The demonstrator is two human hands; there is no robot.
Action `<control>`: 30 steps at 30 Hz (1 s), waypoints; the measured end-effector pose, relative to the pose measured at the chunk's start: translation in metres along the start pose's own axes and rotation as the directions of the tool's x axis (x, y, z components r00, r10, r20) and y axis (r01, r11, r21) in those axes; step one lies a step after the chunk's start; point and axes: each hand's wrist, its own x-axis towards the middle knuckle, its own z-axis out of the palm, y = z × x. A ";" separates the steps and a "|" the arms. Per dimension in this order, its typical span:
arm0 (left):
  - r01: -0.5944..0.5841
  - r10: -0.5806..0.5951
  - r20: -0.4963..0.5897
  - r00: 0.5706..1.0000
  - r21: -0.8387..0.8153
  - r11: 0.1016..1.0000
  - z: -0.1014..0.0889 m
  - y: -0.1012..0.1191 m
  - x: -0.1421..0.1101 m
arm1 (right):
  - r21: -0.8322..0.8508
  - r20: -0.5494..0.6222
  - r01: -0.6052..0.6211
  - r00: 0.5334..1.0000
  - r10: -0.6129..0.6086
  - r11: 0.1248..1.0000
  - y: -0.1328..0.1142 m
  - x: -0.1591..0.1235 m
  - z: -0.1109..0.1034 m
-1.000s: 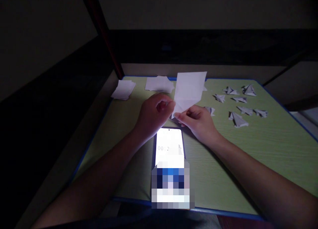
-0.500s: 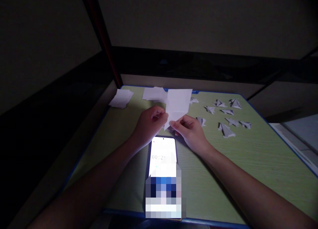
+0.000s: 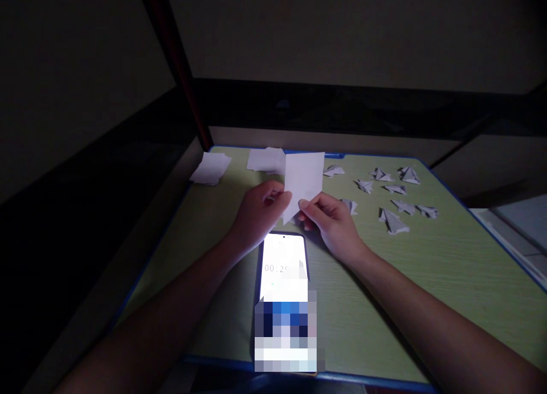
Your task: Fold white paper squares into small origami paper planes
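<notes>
Both my hands hold one white sheet of paper [image 3: 304, 177] upright above the green table [image 3: 448, 280]. The sheet's lower end is folded to a point. My left hand [image 3: 260, 212] pinches its left edge near the point. My right hand [image 3: 331, 220] pinches the right edge, fingers closed on the paper. Just below the hands a phone [image 3: 283, 266] lies flat with a lit screen showing a timer.
Several small folded paper planes [image 3: 393, 220] lie scattered on the right half of the table. Two stacks of plain white sheets [image 3: 211, 169] [image 3: 265, 159] sit at the far left edge. A dark red post [image 3: 179, 69] rises at the far left corner. The room is dim.
The view tilted so the table sits lower in the frame. The sheet looks narrower now, and both hands stay pinched on its pointed lower end.
</notes>
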 end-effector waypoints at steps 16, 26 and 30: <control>0.008 -0.009 -0.003 1.000 -0.050 0.999 -0.002 0.001 0.001 | -0.035 -0.040 0.022 0.999 -0.023 0.999 0.000 0.001 -0.002; 0.085 -0.083 0.022 0.996 -0.143 0.986 -0.001 0.004 0.002 | -0.055 -0.017 0.024 1.000 -0.025 0.998 0.000 0.001 -0.001; 0.104 -0.101 0.025 0.995 -0.156 0.982 -0.001 0.001 0.003 | 0.011 -0.056 0.022 0.998 -0.021 1.000 -0.001 0.002 0.000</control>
